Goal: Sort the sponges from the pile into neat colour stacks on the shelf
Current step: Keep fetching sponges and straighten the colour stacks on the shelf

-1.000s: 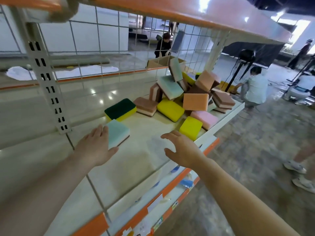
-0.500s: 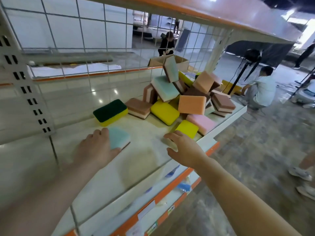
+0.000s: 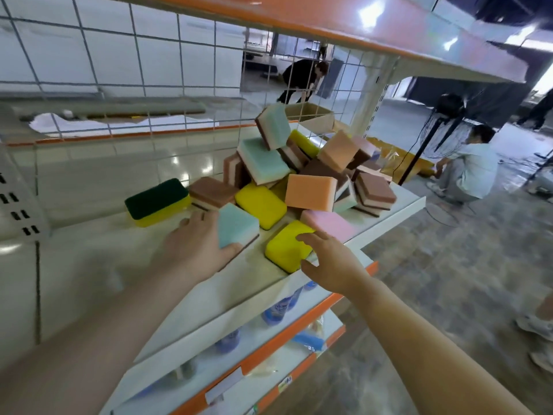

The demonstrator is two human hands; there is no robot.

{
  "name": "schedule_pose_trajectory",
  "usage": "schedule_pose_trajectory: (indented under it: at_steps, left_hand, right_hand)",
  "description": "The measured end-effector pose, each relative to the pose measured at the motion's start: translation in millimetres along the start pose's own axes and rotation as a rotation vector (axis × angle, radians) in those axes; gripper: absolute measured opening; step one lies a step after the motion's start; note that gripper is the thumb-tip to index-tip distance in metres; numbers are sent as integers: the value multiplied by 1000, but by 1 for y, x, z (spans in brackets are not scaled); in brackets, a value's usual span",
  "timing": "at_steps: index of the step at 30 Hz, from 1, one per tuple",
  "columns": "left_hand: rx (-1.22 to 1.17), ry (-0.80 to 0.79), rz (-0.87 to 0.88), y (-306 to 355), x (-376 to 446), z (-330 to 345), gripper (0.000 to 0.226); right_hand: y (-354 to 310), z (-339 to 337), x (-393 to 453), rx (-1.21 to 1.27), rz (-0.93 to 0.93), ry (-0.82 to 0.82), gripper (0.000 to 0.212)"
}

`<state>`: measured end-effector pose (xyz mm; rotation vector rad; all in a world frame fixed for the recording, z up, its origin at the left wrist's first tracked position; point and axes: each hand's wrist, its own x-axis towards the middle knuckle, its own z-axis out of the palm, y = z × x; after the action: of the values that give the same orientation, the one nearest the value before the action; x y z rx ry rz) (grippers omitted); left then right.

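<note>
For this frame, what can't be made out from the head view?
- Near half of the teal sponge: covered by the left hand.
- Sponges low in the pile: buried under upper ones, count unclear.
- Items on the lower shelf: blurred, partly hidden by the shelf edge.
- Right hand fingers: contact with the yellow sponge unclear.

Shelf deck: bare surface from 9 o'clock to centre, passable. Wire grid back panel walls off 12 o'clock. Upper shelf limits headroom. Sponge pile blocks 1–2 o'clock. Green-topped yellow sponge lies at 10 o'clock, near the grid. Yellow sponge sits at the front edge, 3 o'clock.
</note>
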<state>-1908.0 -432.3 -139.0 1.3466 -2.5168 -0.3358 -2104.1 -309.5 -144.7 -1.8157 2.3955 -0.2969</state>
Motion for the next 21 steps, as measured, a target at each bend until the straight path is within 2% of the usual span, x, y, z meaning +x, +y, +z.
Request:
schedule_pose_trajectory:
  at_steps: [5,9,14,21]
  left_hand:
    - [3,0,20,26,10,6,68]
    - [6,10,18,41,16,10,65]
    - [46,46,21,53,23,14,67]
    - [60,62,-8,60,30,18,67]
  right_hand:
    - [28,-4,6,-11,21,28,53]
    - [46,-8,11,-44,68,45,45]
    - [69,-7,17,-53,152,31,61]
    - [85,-7,31,-29,223,27,70]
